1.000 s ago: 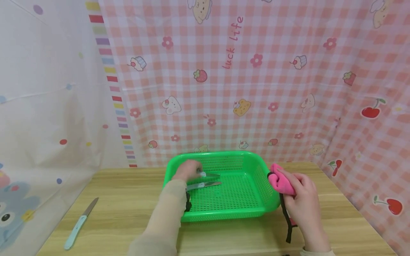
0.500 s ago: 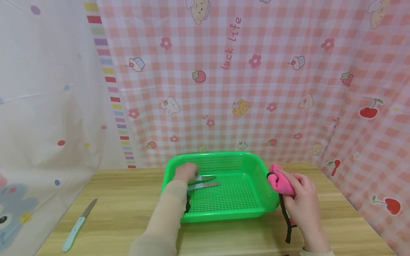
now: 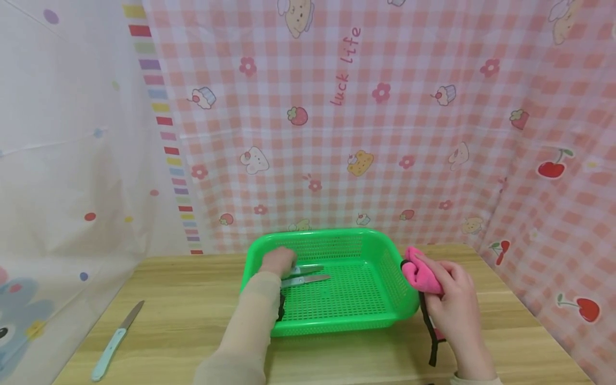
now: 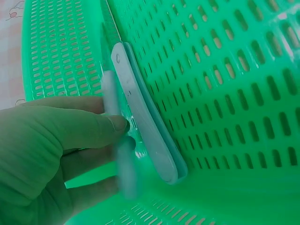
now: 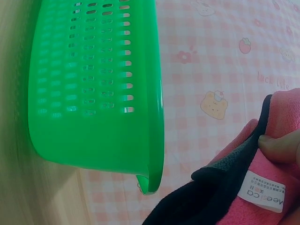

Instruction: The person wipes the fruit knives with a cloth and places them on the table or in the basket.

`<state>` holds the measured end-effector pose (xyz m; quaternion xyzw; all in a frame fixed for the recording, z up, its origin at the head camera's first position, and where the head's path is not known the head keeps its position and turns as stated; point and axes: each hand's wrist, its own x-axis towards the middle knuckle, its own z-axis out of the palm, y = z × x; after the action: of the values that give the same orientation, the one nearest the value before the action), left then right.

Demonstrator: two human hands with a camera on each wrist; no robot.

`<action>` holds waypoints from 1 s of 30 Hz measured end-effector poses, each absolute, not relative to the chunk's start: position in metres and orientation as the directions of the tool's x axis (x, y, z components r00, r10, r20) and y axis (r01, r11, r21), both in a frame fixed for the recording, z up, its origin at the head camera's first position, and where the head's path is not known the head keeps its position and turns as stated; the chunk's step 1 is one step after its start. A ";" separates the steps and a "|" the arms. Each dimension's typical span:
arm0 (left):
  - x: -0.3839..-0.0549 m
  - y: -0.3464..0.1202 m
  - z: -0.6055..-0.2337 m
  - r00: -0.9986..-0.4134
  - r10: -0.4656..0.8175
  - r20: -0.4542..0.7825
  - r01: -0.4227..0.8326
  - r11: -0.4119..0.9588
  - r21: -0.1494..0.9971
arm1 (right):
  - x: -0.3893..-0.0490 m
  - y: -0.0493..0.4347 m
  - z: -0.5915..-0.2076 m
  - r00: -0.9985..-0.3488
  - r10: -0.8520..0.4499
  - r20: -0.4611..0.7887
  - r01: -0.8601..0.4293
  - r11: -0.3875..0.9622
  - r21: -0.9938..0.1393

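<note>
Inside the green plastic basket [image 3: 337, 323], at its left end, my left hand [image 3: 279, 261] pinches a knife [image 4: 110, 96] by its light blue handle, thumb in front and fingers behind. The handle is blurred in the left wrist view. Right beside it a second knife [image 3: 306, 280] with a similar handle lies on the basket floor, both blades pointing right in the head view. At the basket's right end, my right hand [image 3: 454, 299] grips a bunched pink cloth [image 3: 422, 274]. The right wrist view shows its black edging and a white label [image 5: 262, 191].
Another light blue-handled knife [image 3: 115, 342] lies on the wooden table [image 3: 192, 310] at the left. A pink checked curtain [image 3: 308, 133] hangs just behind the basket. A black strap [image 3: 430, 326] dangles below the right hand.
My left hand has lowered the knife toward the basket floor and shifted slightly left, bringing it close to the other knife. My right hand and the cloth have stayed in place.
</note>
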<state>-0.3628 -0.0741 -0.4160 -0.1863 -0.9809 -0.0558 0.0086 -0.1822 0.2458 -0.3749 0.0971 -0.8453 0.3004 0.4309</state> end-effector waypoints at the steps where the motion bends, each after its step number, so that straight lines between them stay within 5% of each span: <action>1: -0.362 -0.074 -0.416 -0.933 0.359 0.032 0.360 0.927 0.108 | -0.182 0.246 -0.375 -0.609 0.093 0.788 -0.424 0.801 -0.423; 16: -0.361 -0.080 -0.403 -0.961 0.275 -0.030 0.252 0.914 0.317 | -0.183 0.244 -0.376 -0.619 0.110 0.777 -0.417 0.793 -0.445; 30: -0.348 -0.074 -0.350 -0.926 0.323 0.195 0.377 0.808 0.452 | -0.181 0.244 -0.375 -0.624 0.120 0.772 -0.404 0.796 -0.450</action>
<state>-0.3476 -0.0744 -0.3503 -0.1842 -0.9493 -0.2487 0.0546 -0.1815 0.2440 -0.3746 0.0840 -0.8469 0.3078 0.4254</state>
